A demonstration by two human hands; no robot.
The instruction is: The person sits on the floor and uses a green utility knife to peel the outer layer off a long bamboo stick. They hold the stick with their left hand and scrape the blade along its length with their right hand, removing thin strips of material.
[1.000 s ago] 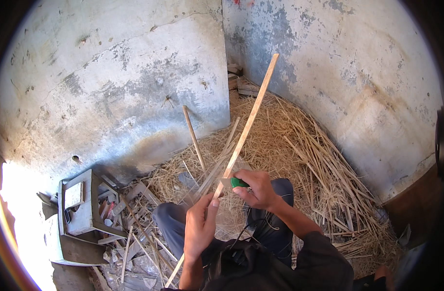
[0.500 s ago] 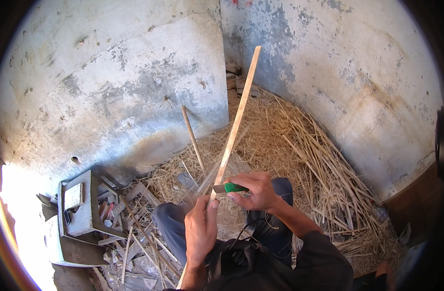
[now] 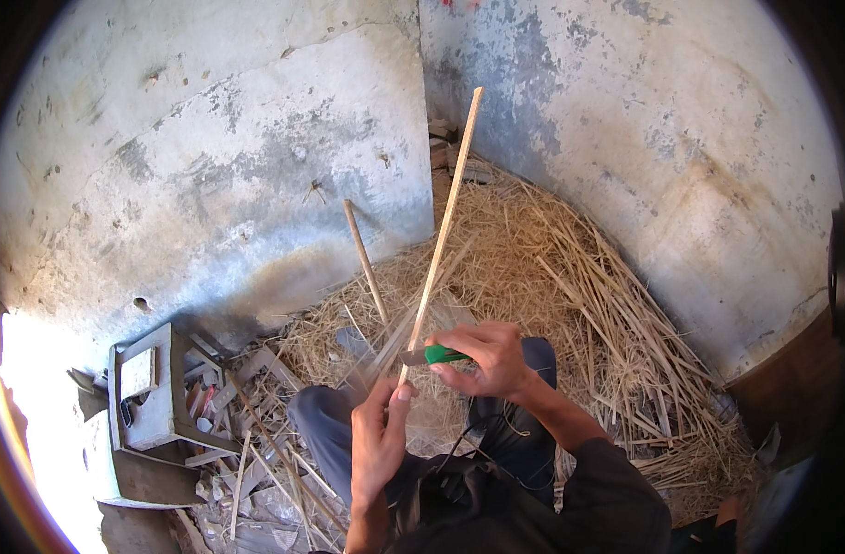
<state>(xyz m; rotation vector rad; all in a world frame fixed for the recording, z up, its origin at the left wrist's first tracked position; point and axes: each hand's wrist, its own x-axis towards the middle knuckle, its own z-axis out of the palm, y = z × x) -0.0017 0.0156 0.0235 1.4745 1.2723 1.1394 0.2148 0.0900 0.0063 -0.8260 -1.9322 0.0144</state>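
A long, pale strip that looks like split bamboo or wood (image 3: 448, 208) slants up and away from my lap toward the corner. Its near end is pinched between the thumb and fingers of my left hand (image 3: 378, 434). My right hand (image 3: 491, 355) is closed around the green handle of a knife (image 3: 438, 355). The short, broad grey blade lies across the strip, just above my left thumb. Part of the handle is hidden in my right palm.
Straw-like shavings (image 3: 505, 231) cover the floor ahead, with a pile of long thin strips (image 3: 616, 323) along the right wall. A stick (image 3: 365, 263) leans near the left wall (image 3: 256, 138). At the left stands a worn wooden frame box (image 3: 168, 392) among scraps.
The strip has turned so its narrower edge shows, and its far tip has shifted slightly left. My right hand and knife have moved a touch left and up; both grips continue.
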